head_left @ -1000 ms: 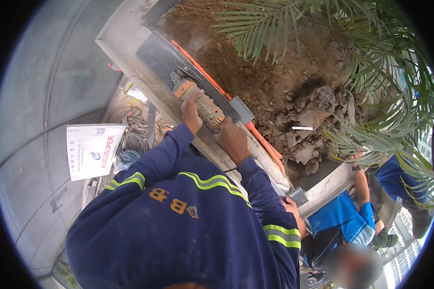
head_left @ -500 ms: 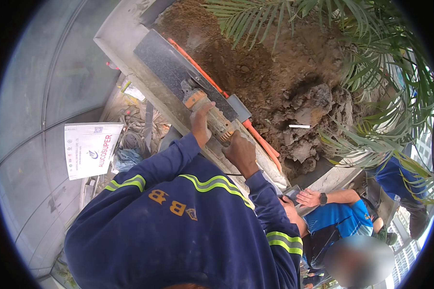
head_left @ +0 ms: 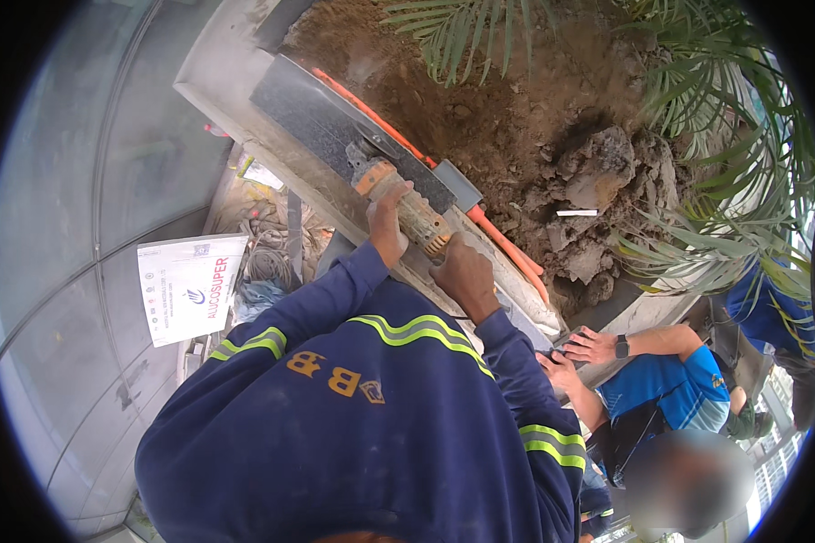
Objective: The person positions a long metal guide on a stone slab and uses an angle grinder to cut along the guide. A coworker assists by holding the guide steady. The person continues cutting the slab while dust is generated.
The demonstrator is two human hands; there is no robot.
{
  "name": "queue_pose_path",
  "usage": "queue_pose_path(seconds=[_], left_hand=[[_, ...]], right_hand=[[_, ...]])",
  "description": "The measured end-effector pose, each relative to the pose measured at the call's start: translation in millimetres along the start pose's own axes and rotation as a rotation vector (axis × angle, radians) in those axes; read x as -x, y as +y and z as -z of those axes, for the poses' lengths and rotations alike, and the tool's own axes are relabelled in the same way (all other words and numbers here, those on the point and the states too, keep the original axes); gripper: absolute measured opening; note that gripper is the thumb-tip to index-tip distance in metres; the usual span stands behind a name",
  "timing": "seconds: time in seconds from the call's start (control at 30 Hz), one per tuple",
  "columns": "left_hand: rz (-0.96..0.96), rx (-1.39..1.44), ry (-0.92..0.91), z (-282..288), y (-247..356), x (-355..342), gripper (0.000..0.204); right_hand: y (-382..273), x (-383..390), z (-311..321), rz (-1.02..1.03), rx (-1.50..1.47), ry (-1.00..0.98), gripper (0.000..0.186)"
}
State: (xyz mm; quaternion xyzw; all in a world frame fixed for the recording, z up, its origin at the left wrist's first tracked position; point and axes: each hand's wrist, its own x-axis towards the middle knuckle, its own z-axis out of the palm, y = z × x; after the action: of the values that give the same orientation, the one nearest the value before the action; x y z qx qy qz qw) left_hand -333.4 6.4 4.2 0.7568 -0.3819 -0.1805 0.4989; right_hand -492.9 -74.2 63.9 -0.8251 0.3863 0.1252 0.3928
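Observation:
My left hand point(head_left: 386, 209) wraps round the front body of a dusty orange-and-grey angle grinder point(head_left: 413, 217). My right hand point(head_left: 462, 270) grips its rear end, with a dark cord below. The grinder's head rests on or just over a dark speckled stone strip point(head_left: 292, 108) on the planter's pale ledge point(head_left: 244, 127); the disc is partly hidden. Just beyond the strip lies an orange-handled tool point(head_left: 507, 244) with a grey flat part point(head_left: 457, 185).
A co-worker point(head_left: 661, 394) in blue has both hands on the ledge at lower right; another person point(head_left: 770, 317) is behind palm fronds point(head_left: 733, 163). Soil and lumps point(head_left: 589, 172) fill the planter. A white board point(head_left: 190, 290), coiled cord and debris lie left, beside grey panels point(head_left: 100, 181).
The grinder and both my hands have moved slightly down-right along the stone strip. The co-worker's watch-wearing hand has come down onto the ledge beside the other hand.

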Motion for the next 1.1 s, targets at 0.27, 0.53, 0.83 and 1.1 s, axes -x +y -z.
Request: queue_pose_path(seconds=[0.27, 0.53, 0.83, 1.1], left_hand=[[0.955, 0.955, 0.273, 0.6, 10.5, -39.1, 0.025], [0.962, 1.032, 0.286, 0.7, 11.9, -32.6, 0.027], [1.099, 1.007, 0.338, -24.1, 31.8, -12.3, 0.024], [0.915, 0.950, 0.223, 1.0, 12.4, -36.8, 0.025]], right_hand=[[3.1, -26.6, -7.0, 0.102, 0.028, 0.052, 0.038], [-1.1, -20.1, -0.7, 0.060, -0.029, 0.030, 0.042], [22.6, 12.1, 6.6, 0.030, 0.006, 0.017, 0.039], [8.4, -33.4, -15.3, 0.077, -0.030, 0.069, 0.039]])
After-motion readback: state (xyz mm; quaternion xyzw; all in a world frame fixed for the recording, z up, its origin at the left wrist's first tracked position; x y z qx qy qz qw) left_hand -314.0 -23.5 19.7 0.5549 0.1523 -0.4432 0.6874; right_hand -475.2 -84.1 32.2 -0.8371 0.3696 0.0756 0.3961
